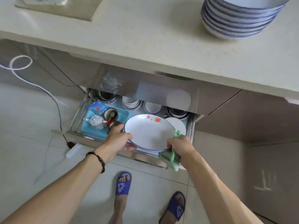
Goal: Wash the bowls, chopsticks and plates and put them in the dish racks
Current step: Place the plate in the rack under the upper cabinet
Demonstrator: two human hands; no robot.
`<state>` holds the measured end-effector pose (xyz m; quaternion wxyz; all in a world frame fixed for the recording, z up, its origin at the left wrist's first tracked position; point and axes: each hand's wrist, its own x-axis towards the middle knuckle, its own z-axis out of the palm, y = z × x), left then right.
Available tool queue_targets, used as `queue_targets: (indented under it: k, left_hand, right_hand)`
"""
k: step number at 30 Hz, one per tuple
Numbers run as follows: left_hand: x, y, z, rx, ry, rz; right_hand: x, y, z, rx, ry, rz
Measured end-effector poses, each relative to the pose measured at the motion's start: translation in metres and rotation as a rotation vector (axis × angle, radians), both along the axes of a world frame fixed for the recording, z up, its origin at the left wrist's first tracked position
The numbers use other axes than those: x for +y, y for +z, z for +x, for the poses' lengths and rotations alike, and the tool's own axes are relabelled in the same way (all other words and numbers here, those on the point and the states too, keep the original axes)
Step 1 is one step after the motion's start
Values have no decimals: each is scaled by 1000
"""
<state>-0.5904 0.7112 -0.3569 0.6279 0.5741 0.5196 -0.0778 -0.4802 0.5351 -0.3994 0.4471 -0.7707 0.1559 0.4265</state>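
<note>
Step in hand, by my read: racking a washed plate (149,132) in the pull-out drawer rack (191,126) under the desk (145,38). Plate hangs level over the drawer's front-right bay, above another white plate (178,125); can't tell if they touch.

Left hand (119,139): arm stretched down, grip closed on plate's left rim, thumb on top, fingers beneath. Right hand (181,147): clenched round a green cloth (172,156), fingertips at plate's right rim, prob. steadying it.

Next move calls for lowering it flat onto the stack w/o knocking the jars (111,113) beside it, then freeing both hands. Stacked bowls (239,18) wait on desk, top right.
</note>
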Motion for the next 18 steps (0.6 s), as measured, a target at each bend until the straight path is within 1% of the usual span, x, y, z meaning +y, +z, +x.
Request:
queue_targets:
  k: [4, 7, 12, 18]
  left_hand:
    - [49, -85, -4, 69, -91, 2]
    - [77, -147, -1, 120, -154, 22]
    - [104, -232, 11, 183, -267, 101]
    - [109, -302, 21, 274, -356, 163]
  right_hand:
    - [33, -76, -7, 89, 148, -132]
    - [57, -129, -9, 119, 202, -190]
    - [87, -222, -11, 156, 158, -236]
    - [96, -296, -9, 176, 128, -355]
